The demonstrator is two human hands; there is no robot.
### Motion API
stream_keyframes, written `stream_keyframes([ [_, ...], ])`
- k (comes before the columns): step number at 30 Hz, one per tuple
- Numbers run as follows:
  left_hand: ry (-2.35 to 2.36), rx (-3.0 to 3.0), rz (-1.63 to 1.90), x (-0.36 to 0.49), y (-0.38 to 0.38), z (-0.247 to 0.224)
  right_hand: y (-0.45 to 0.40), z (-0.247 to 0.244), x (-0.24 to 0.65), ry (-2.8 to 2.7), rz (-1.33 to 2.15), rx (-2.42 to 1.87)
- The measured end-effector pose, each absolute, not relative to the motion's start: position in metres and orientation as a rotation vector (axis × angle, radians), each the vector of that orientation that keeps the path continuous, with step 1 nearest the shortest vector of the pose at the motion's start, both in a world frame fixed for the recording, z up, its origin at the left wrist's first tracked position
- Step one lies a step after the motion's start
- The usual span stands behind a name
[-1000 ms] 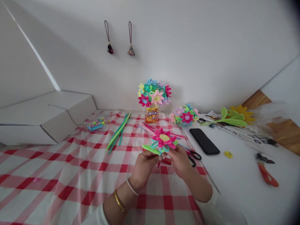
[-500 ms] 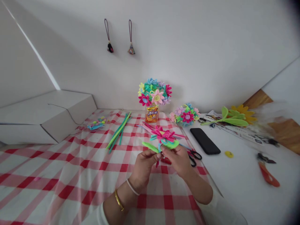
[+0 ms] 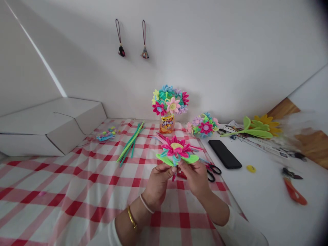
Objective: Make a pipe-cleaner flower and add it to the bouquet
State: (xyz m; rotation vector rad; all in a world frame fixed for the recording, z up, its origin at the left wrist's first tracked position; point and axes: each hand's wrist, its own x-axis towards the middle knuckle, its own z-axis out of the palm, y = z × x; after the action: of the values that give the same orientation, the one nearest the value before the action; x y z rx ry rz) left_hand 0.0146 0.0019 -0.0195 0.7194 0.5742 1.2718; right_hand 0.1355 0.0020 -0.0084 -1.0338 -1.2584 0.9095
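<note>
Between both hands is a pipe-cleaner flower (image 3: 176, 147) with deep pink petals, a yellow centre and teal loops underneath. Green leaves (image 3: 191, 159) spread out on either side of it. My left hand (image 3: 160, 179) pinches the flower just below its head, thumb on top. From the right, my right hand (image 3: 197, 176) grips it near the base of the right leaf. Fingers hide most of the stem; a pink tip pokes out beneath them. Behind the flower lie pink pipe cleaners (image 3: 196, 149), and black-handled scissors (image 3: 215, 169) rest by my right hand.
Green pipe cleaners (image 3: 130, 143) lie left on the checked cloth (image 3: 97, 201). A flower-filled bottle (image 3: 167, 124) stands at the back, beside a flower bunch (image 3: 205, 125). To the right are a phone (image 3: 224, 153) and orange-handled pliers (image 3: 294, 191); a white box (image 3: 58, 126) sits left.
The flower head has tipped toward me, so its yellow centre now shows more fully. The right leaf has opened outward. Both hands keep their grip in nearly the same place.
</note>
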Motion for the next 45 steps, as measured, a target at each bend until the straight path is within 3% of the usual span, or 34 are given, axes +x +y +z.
stream_keyframes([
  [11,0.573,0.672,1.451,0.013,0.006,-0.019,0.004,-0.004,0.133,-1.205,1.234,-0.834],
  [20,0.539,0.645,1.348,0.003,0.008,-0.009,0.01,-0.014,0.134,-1.253,1.413,-0.855],
  [36,0.716,0.626,1.403,0.0,0.011,-0.01,0.009,-0.009,0.133,-1.424,1.258,-0.939],
  [45,0.693,0.667,1.484,0.009,0.008,-0.018,0.005,-0.014,0.125,-1.194,1.256,-0.944],
])
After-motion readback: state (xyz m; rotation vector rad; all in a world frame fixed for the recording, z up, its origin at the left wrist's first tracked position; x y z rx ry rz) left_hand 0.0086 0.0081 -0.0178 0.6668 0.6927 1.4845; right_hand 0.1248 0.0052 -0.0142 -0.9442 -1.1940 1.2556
